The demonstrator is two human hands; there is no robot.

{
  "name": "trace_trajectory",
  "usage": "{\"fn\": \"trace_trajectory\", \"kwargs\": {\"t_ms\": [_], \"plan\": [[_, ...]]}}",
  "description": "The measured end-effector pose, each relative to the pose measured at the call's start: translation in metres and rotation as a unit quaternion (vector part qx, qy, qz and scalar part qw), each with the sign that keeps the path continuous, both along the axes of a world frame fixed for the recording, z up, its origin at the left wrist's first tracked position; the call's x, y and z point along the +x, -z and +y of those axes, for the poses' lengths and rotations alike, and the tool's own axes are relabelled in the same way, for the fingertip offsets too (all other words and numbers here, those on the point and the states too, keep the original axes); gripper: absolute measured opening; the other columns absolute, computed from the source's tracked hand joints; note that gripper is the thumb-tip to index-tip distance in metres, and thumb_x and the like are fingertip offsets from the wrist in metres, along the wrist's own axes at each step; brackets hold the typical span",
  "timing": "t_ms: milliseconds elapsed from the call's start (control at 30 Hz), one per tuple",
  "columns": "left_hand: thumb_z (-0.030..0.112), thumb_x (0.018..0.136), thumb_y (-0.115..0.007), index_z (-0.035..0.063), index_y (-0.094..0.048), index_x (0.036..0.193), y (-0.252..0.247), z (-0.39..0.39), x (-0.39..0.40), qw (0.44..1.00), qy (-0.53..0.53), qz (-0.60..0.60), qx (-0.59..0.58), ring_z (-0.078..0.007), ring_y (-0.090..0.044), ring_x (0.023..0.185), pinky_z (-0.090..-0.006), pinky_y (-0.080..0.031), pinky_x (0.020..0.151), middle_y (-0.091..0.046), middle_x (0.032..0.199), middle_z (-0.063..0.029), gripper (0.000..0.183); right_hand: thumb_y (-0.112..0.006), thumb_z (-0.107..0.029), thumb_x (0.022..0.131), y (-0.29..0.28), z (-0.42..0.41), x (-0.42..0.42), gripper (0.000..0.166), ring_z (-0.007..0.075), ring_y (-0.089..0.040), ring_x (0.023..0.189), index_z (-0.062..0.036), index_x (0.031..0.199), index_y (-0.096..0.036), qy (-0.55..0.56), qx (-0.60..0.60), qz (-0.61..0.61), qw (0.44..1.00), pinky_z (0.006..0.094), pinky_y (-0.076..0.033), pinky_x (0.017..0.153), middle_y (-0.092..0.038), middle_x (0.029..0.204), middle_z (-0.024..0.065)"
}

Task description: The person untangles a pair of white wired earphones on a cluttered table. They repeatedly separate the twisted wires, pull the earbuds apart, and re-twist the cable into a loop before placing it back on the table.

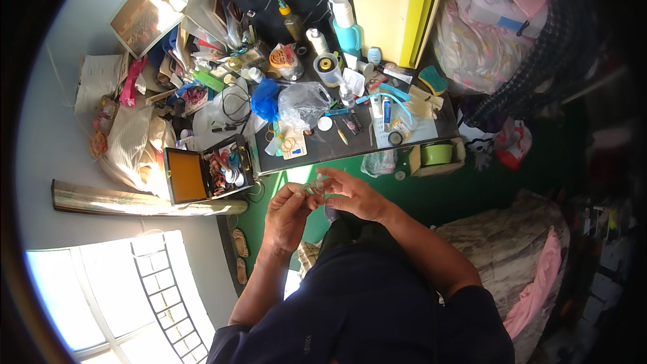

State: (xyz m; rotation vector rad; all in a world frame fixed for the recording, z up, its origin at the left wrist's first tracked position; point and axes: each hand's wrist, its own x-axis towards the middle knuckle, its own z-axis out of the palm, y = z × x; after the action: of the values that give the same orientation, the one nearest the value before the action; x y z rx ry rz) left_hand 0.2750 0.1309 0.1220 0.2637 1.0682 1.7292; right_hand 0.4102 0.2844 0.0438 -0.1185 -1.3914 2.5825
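Note:
My left hand [287, 212] pinches a small bundle of thin, pale cord [312, 187], perhaps a cable, in front of my body. From the other side my right hand [360, 199] reaches to the same bundle, its fingers spread and curved around the edge. A small white piece shows at the top of the bundle, beside the right fingertips. Whether those fingers grip the cord or only touch it is not clear. Both hands are over the green floor [283, 232], just short of the dark desk [323, 149].
A plastic bag [303, 103], a teal thermos [348, 35] and a sponge [433, 81] crowd the desk. At its left corner stands an open case [187, 174] of small items. Below the desk's right end sits a box with a green bowl [436, 153]. A bed [485, 242] lies right.

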Motion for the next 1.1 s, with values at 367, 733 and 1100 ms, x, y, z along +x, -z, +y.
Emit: {"fn": "trace_trajectory", "kwargs": {"t_ms": [367,733,1100], "plan": [[0.013,0.106,-0.058,0.0041,-0.064,0.102,-0.020,0.001,-0.010,0.997,-0.012,0.073,-0.035,-0.0242,-0.069,0.094,-0.0374,-0.053,0.092,-0.067,0.081,-0.0092,0.012,-0.072,-0.022,0.100,0.044,-0.002,0.011,0.023,0.0113,-0.066,0.082,0.0000,0.107,-0.075,-0.033,0.157,-0.097,0.982,0.0296,-0.053,0.075,-0.073,0.087,0.0037],[0.007,0.103,-0.059,0.0003,-0.066,0.098,-0.010,0.004,0.003,0.966,0.032,0.210,-0.151,-0.0183,-0.071,0.088,-0.0342,-0.054,0.092,-0.074,0.086,-0.0107,0.010,-0.074,-0.020,0.094,-0.037,0.052,0.005,0.022,0.0130,-0.066,0.067,0.0013,0.096,-0.075,0.097,0.334,-0.147,0.926,0.0326,-0.051,0.063,-0.072,0.077,0.0124],[0.010,0.104,-0.062,-0.0043,-0.069,0.106,0.012,0.009,0.007,0.944,0.081,0.262,-0.182,-0.0141,-0.069,0.090,-0.0278,-0.054,0.088,-0.075,0.093,-0.0088,0.016,-0.074,-0.017,0.092,-0.069,0.017,-0.012,0.018,0.0260,-0.073,0.070,0.0001,0.095,-0.075,0.143,0.410,-0.158,0.887,0.0354,-0.053,0.063,-0.074,0.081,0.0147]]}}
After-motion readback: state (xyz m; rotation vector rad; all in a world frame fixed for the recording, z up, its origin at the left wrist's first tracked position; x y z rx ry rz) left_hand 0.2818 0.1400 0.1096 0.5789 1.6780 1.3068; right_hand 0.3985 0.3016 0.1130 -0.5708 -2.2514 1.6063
